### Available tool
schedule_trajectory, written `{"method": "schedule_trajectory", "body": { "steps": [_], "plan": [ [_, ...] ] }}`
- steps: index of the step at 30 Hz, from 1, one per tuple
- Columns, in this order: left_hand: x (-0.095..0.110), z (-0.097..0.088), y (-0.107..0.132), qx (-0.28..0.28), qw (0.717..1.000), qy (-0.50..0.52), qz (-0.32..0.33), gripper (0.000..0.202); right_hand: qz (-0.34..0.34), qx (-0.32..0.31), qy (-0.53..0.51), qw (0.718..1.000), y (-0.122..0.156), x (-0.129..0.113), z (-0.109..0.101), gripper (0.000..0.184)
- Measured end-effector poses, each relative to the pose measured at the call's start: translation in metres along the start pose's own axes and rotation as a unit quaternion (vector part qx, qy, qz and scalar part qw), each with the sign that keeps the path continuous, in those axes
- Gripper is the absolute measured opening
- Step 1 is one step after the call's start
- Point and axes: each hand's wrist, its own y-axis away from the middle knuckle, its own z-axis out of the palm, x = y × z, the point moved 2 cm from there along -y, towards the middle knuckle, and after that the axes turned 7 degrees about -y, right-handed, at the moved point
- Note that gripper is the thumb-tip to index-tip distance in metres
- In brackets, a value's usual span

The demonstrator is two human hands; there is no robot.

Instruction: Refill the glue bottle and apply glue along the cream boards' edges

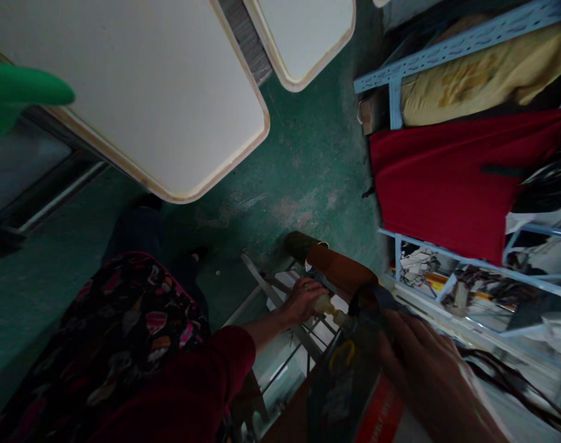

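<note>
My left hand (303, 301), reaching out of a dark red sleeve, is closed around a small pale-yellow bottle (325, 305) with a narrow tip. The tip points right, toward a dark, shadowed piece (361, 323) whose kind I cannot make out. Close to the camera on the right, my right hand (428, 363) lies over this dark piece with its fingers bent; its fingertips are in shadow. Below the hands is a box-like thing with a red printed panel (381, 411). Just beyond them lies a brown-orange rounded piece (342, 267) with a dark olive end.
White boards (137, 92) with rounded, wood-coloured edges stand at upper left. A bright green shape (22, 92) juts in at the left edge. Blue metal shelving (395, 101) on the right holds a yellow sack (483, 74) and red cloth (460, 178). A metal frame (280, 295) stands under my left hand.
</note>
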Motion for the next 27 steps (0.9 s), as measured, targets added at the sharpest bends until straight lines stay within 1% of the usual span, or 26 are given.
{"method": "schedule_trajectory", "body": {
  "steps": [4,8,11,14,16,19,22,25,27],
  "plan": [
    [0.0,0.002,0.0,-0.014,1.0,-0.009,0.003,0.056,-0.007,0.007,0.006,1.0,0.002,0.002,0.002,0.03],
    [-0.005,0.008,0.002,0.002,1.0,-0.01,0.009,0.052,-0.02,0.017,0.001,1.0,0.002,0.002,0.003,0.029],
    [-0.012,0.012,0.004,0.018,1.0,0.006,0.018,0.054,-0.008,0.027,-0.012,1.0,0.003,0.001,0.001,0.031],
    [-0.018,0.017,0.004,0.017,1.0,0.012,0.013,0.06,0.005,0.01,-0.013,1.0,0.003,-0.001,-0.003,0.031],
    [-0.02,0.02,0.004,0.008,1.0,0.004,0.004,0.06,0.006,-0.007,-0.006,1.0,0.004,0.0,-0.005,0.029],
    [-0.021,0.023,0.004,0.004,1.0,-0.004,-0.006,0.058,0.0,-0.002,0.009,1.0,0.005,0.002,-0.006,0.03],
    [-0.02,0.024,0.005,0.017,1.0,0.004,0.004,0.059,-0.007,0.005,0.008,1.0,0.006,0.004,-0.004,0.031],
    [-0.018,0.023,0.006,0.024,0.999,0.014,0.016,0.06,-0.004,0.009,0.003,1.0,0.007,0.004,-0.002,0.031],
    [-0.017,0.02,0.006,0.028,0.999,0.015,0.013,0.061,0.005,0.005,-0.003,1.0,0.007,0.003,-0.003,0.03]
  ]
}}
